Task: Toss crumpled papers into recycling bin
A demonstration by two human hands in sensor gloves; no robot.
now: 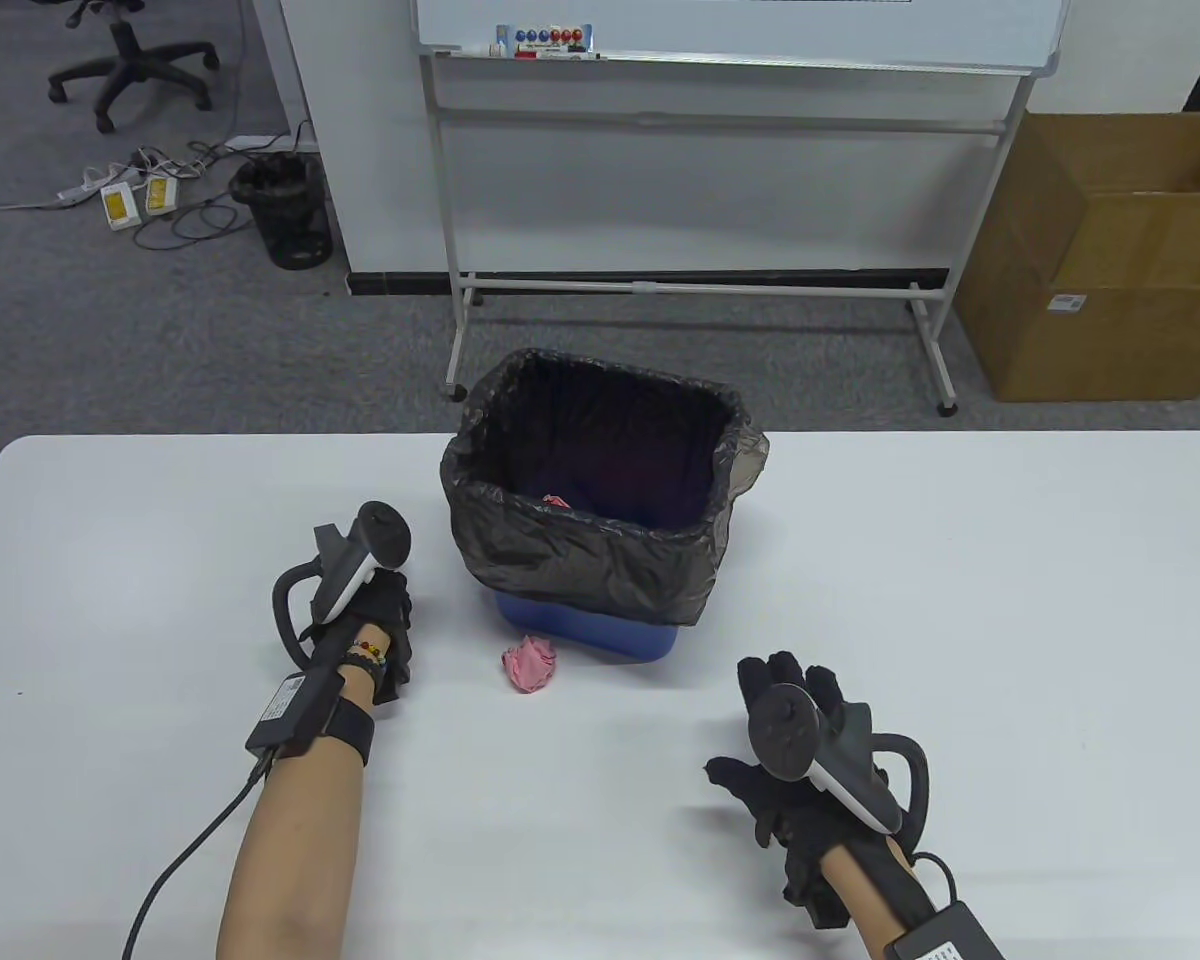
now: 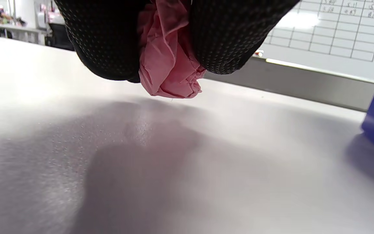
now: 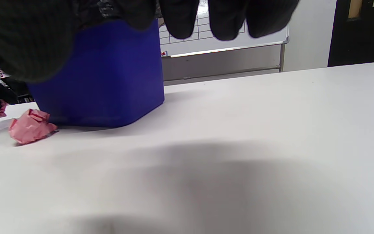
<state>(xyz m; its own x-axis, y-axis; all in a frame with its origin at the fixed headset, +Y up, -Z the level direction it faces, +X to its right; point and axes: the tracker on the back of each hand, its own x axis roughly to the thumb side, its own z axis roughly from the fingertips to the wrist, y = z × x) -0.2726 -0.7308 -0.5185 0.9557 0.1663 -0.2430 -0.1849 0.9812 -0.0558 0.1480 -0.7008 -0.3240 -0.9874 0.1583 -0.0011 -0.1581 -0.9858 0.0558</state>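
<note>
A pink crumpled paper (image 2: 169,61), hidden in the table view, is shown in the left wrist view pinched between the left hand's (image 1: 380,625) fingers (image 2: 109,42). Nothing is held by the right hand (image 1: 790,760), fingers spread. A second crumpled paper (image 1: 529,663) lies just beside the blue recycling bin (image 1: 600,480).

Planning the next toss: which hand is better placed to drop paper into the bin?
Left. The left hand already holds a pink paper ball beside the bin; the right hand is empty and farther away.
</note>
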